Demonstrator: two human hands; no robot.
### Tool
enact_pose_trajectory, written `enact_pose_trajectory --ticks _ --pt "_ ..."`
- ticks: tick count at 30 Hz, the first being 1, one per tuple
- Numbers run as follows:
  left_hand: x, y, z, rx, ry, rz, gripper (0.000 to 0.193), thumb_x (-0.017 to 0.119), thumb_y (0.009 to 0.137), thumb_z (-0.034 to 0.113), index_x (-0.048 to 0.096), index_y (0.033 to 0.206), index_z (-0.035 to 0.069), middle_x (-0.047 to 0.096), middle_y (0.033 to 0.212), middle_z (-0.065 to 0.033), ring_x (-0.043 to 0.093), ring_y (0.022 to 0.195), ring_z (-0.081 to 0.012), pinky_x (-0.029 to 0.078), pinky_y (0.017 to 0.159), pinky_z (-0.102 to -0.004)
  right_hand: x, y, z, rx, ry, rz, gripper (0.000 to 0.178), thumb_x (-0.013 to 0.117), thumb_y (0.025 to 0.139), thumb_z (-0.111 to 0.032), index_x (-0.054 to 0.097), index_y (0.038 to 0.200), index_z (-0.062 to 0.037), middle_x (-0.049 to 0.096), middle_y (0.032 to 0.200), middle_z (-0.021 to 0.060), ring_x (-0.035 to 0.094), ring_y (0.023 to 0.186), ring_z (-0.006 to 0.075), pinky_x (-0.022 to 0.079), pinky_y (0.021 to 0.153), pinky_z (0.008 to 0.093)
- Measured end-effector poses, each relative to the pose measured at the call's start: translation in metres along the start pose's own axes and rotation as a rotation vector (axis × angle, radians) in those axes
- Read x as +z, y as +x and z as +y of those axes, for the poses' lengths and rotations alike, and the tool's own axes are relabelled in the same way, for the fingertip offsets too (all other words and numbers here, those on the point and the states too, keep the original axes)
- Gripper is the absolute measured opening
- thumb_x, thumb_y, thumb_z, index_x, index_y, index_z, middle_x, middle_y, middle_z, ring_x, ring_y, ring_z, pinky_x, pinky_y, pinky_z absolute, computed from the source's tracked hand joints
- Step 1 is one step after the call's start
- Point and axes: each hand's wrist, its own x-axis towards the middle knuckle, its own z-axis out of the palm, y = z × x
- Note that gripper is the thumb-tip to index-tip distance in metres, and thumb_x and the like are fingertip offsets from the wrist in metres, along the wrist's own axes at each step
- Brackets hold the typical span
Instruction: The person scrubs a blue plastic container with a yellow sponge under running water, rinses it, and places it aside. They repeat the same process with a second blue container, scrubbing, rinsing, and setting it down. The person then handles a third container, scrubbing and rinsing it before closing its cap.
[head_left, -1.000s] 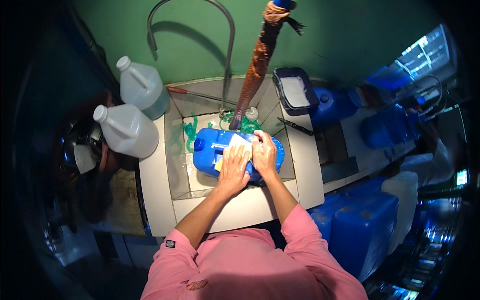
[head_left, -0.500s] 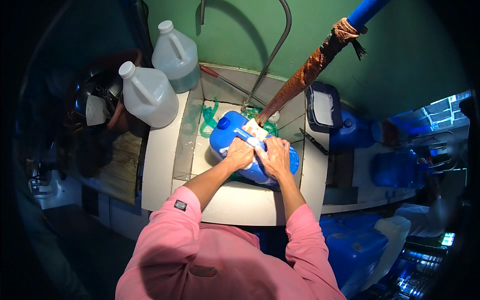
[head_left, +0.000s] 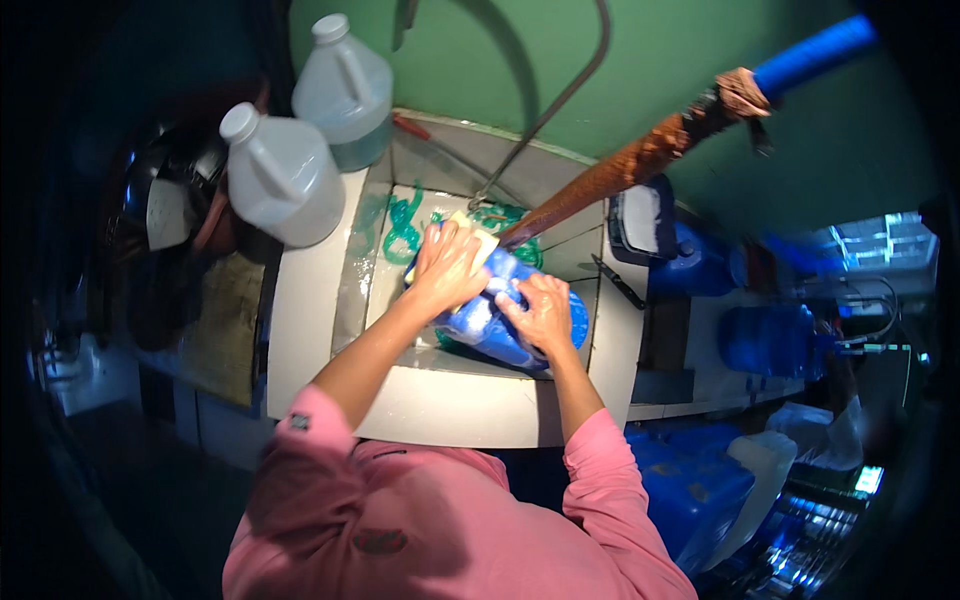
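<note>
A wet blue plastic jug [head_left: 490, 325] with white suds on it lies tilted in the tiled sink basin [head_left: 380, 320]. My left hand [head_left: 447, 265] presses a pale yellow piece [head_left: 485, 250], sponge or cloth, against the jug's cap end. The cap is hidden beneath that hand. On the jug's upper side, my right hand [head_left: 543, 312] grips it by the handle area, fingers curled and thumb towards the suds. Green netting or strips [head_left: 403, 235] lie on the basin floor behind the jug.
Two translucent white jugs [head_left: 290, 185] stand on the left ledge. A brown-wrapped pipe with a blue end [head_left: 630, 165] slants over the basin. A knife [head_left: 620, 283] lies on the right ledge beside a dark tray [head_left: 640, 220]. Blue containers [head_left: 690, 490] stand lower right.
My left hand has slid away from me and left, from the jug's middle to its cap end, with the yellow piece under it. The right hand stays on the jug. The view has shifted slightly.
</note>
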Motion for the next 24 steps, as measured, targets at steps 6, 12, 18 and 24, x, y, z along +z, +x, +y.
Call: enact_pose_trajectory --ticks 6,12,18,24 --pt "0.060 -0.070 -0.008 -0.094 -0.118 0.413 0.043 0.070 0.084 0.030 0.064 0.116 0.001 0.054 0.128 -0.0183 0.037 0.140 -0.0409 0.023 0.116 -0.0631 0.006 0.004 0.002 0.027 0.022 0.055 0.040 0.077 0.083 -0.042 0.078 0.095 -0.0048 0.066 0.088 0.0098 0.061 0.094 0.0294 0.041 0.092 0.0425" --pt "0.067 -0.071 -0.097 -0.300 -0.898 0.280 0.052 0.068 0.090 0.035 0.058 0.128 0.001 0.052 0.137 -0.0247 0.041 0.139 -0.0397 0.032 0.118 -0.0454 0.003 0.011 -0.003 0.026 0.014 0.003 0.050 0.078 0.078 -0.049 0.076 0.090 -0.0003 0.066 0.086 0.0121 0.059 0.092 0.0306 0.041 0.091 0.0438" --pt "0.084 0.066 -0.145 0.183 -0.886 -0.521 0.028 0.068 0.093 0.022 0.075 0.112 0.002 0.071 0.120 -0.0137 0.060 0.121 -0.0249 0.046 0.102 -0.0352 0.003 0.015 -0.005 0.047 -0.025 0.009 0.040 0.083 0.075 -0.043 0.073 0.084 -0.0044 0.063 0.081 0.0101 0.059 0.089 0.0306 0.042 0.087 0.0427" --pt "0.221 -0.004 -0.204 -0.991 -1.160 -0.413 0.043 0.066 0.094 0.046 0.077 0.111 0.008 0.075 0.109 -0.0087 0.067 0.097 -0.0167 0.052 0.088 -0.0317 0.008 0.015 -0.002 0.031 -0.023 0.026 0.041 0.088 0.068 -0.043 0.074 0.082 -0.0069 0.060 0.077 0.0089 0.058 0.082 0.0307 0.043 0.085 0.0437"
